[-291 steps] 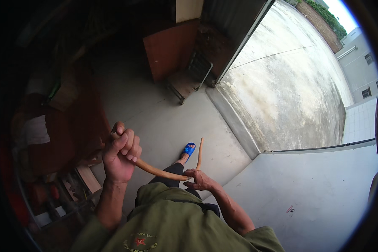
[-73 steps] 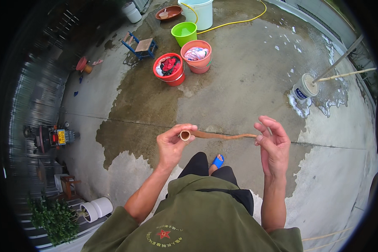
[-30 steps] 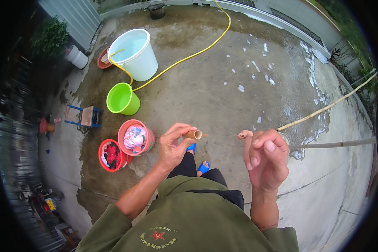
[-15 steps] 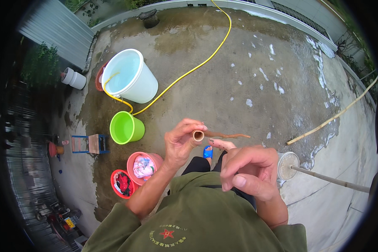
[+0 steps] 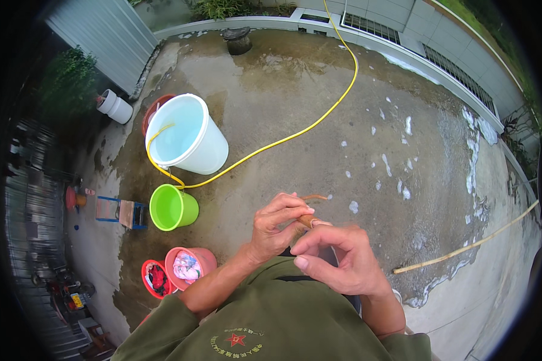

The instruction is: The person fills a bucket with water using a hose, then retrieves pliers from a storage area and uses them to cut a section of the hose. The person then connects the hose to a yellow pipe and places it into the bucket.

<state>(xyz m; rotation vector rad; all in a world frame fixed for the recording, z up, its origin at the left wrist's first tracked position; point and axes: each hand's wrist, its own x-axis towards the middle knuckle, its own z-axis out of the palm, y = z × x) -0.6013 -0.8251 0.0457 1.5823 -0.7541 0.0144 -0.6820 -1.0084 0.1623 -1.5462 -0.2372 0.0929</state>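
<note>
My left hand (image 5: 275, 224) is closed around a brown wooden pipe (image 5: 308, 221), a hollow tube with a thin, curved stem showing beyond the fingers. The tube's end points toward my right hand (image 5: 345, 256). That hand is curled, with thumb and forefinger close together and other fingers at the tube's end. Anything pinched there is too small or hidden to make out. Both hands are in front of my green shirt (image 5: 283, 313).
At left stand a large white bucket (image 5: 208, 147) of water, a green bucket (image 5: 190, 210), and pink (image 5: 207, 262) and red (image 5: 146, 280) tubs with cloth. A yellow hose (image 5: 271, 145) crosses wet, foam-spotted concrete. A long pole (image 5: 464, 248) lies at right.
The pipe's end has turned from facing me toward the right. My right hand has come closer to it, its fingers now at the tube's end. The view has shifted.
</note>
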